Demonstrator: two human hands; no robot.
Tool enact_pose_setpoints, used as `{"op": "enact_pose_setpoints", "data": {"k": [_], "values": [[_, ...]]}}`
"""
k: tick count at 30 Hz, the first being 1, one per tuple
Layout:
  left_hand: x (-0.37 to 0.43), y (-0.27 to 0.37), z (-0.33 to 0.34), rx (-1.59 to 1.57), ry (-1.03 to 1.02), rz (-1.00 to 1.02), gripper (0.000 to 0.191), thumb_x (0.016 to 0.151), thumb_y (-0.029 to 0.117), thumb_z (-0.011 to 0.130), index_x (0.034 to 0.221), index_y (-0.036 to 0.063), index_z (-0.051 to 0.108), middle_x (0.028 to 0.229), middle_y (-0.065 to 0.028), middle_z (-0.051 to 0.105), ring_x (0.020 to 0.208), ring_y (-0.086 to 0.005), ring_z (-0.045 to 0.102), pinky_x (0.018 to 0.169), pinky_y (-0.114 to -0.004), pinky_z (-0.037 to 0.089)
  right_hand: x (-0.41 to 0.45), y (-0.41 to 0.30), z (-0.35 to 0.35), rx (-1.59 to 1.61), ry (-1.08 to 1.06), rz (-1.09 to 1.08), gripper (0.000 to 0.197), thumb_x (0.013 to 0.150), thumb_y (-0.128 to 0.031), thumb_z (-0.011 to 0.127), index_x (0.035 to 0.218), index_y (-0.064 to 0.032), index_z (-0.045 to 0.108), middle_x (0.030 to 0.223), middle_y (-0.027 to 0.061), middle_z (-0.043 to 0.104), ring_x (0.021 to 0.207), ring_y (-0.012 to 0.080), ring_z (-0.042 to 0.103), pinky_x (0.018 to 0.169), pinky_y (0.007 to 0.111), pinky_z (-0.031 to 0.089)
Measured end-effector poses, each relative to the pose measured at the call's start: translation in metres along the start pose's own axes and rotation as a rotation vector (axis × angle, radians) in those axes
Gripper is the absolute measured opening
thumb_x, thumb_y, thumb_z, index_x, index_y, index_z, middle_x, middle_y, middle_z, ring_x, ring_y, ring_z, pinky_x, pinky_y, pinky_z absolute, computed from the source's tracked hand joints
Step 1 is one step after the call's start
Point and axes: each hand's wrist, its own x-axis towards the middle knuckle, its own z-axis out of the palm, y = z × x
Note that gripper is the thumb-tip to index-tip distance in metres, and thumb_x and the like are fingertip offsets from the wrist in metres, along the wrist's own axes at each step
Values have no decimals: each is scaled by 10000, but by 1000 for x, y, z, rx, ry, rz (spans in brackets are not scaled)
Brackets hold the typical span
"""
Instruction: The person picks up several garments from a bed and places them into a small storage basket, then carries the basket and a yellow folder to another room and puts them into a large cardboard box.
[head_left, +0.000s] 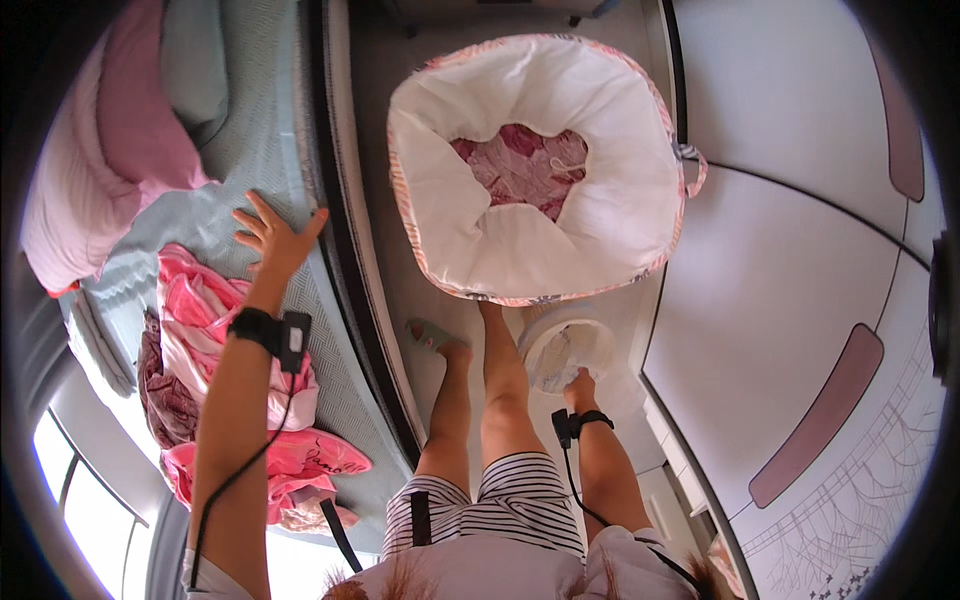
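My left hand (281, 236) rests with fingers spread on the light-green bedspread (255, 165), near the bed's edge. It holds nothing. Below it, beside my forearm, lies a heap of pink clothing (199, 300). My right hand (580, 390) is low on the right, at the near side of a round white bin (531, 349); its fingers are hard to make out, so I cannot tell whether they grip it. In front of me stands a large fabric laundry basket (600, 247) with a white gathered lining. Pinkish-red patterned fabric (517, 169) shows through its opening, with a pale cord loop (562, 164).
A pink pillow (71, 202) and a pink cloth (142, 112) lie on the bed at the left. White cabinet doors (757, 277) with mauve handles (817, 416) line the right side. Between bed and cabinet runs a narrow strip of floor (397, 247), where my slippered foot (431, 337) stands.
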Motion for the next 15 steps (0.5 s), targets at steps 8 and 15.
{"op": "enact_pose_setpoints", "data": {"k": [8, 15], "values": [[32, 7, -11, 222, -137, -273, 1424, 501, 740, 674, 1333, 108, -293, 1337, -370, -254, 1209, -606, -186, 972, -674, 33, 20, -234, -111, 225, -296, -548, 80, 734, -108, 588, 769, -42, 618, 683, 112, 628, 603, 229, 618, 550, 337, 478], [24, 14, -10, 193, -134, -276, 1438, 506, 662, 734, 1313, 122, -327, 1316, -376, -286, 1185, -621, -209, 966, -683, 57, 198, -352, -74, 332, -188, -681, 178, 801, -129, 518, 897, -25, 626, 819, 191, 628, 797, 354, 606, 715, 425, 478]]}}
